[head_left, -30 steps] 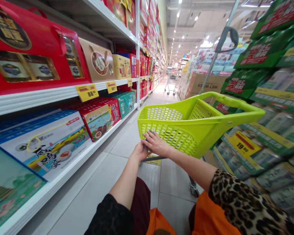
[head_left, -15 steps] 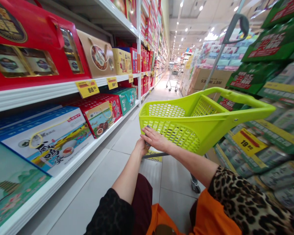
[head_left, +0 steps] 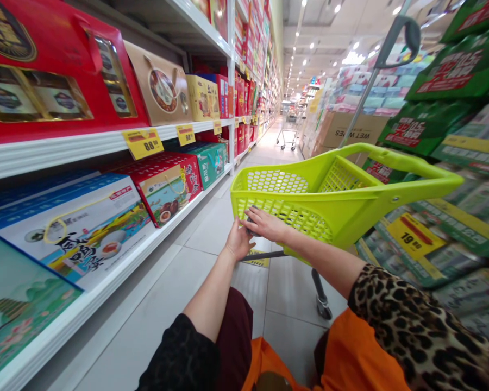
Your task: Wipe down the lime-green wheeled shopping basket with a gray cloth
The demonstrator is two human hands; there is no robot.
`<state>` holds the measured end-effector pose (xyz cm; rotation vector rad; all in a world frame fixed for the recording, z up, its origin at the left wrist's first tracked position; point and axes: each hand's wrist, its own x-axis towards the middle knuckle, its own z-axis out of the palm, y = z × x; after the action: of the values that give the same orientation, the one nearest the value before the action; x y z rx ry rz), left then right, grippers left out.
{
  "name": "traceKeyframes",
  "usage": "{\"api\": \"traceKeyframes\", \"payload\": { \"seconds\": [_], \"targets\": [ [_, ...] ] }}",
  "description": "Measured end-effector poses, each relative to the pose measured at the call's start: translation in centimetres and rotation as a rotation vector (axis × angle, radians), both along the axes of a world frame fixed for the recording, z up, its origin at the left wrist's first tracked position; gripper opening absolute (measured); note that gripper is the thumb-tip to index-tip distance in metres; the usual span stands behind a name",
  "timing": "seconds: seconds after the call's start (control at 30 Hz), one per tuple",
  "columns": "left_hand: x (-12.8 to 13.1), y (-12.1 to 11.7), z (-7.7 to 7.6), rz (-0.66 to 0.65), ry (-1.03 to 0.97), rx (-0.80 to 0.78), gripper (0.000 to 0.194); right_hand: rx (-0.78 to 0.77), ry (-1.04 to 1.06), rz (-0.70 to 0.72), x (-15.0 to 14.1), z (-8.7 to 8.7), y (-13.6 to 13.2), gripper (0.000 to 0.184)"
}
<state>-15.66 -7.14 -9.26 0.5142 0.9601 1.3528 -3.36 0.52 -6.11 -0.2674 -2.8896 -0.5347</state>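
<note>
A lime-green shopping cart (head_left: 350, 203) with a perforated plastic basket stands before me. At its front lower corner, my left hand (head_left: 239, 239) is curled around a small dark grey thing (head_left: 251, 220), mostly hidden by fingers. My right hand (head_left: 267, 222) lies over the same thing from above, fingers bent together against the basket's side. What that grey thing is, I cannot make out. A dark frame bar (head_left: 264, 255) of the cart runs just below my hands. Its caster wheel (head_left: 323, 307) rests on the floor to the right.
Shelves on the left hold red gift boxes (head_left: 57, 81) and a blue-and-white box (head_left: 93, 228). Green-wrapped packs of cans (head_left: 444, 217) are stacked at right, beside a grey-handled pole (head_left: 399, 41). Another cart (head_left: 287, 130) stands down the tiled aisle.
The green cart has shifted slightly right in view, and more of its caster leg shows. My left hand has turned, its thumb now raised; my right hand stays over the grey thing.
</note>
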Motion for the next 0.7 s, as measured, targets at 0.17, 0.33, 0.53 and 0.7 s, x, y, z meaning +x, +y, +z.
{"api": "traceKeyframes", "payload": {
  "seconds": [0.17, 0.33, 0.53, 0.7],
  "targets": [
    [-2.5, 0.2, -0.6, 0.329, 0.839, -0.078, 0.049, 0.197, 0.102, 0.161, -3.2, 2.5, 1.8, 0.033],
    [-4.3, -1.3, -1.9, 0.31, 1.462, -0.104, 0.057, 0.272, 0.16, 0.108, -5.3, 1.8, 3.2, 0.031],
    [-4.3, -2.5, -3.0, 0.158, 1.947, -0.029, 0.057, 0.178, 0.061, 0.125, -3.9, -5.0, 3.4, 0.027],
    [-3.6, -2.6, -3.3, 0.119, 2.015, -0.012, 0.057, 0.17, 0.088, 0.156, -2.0, -5.2, 2.8, 0.03]
  ]
}}
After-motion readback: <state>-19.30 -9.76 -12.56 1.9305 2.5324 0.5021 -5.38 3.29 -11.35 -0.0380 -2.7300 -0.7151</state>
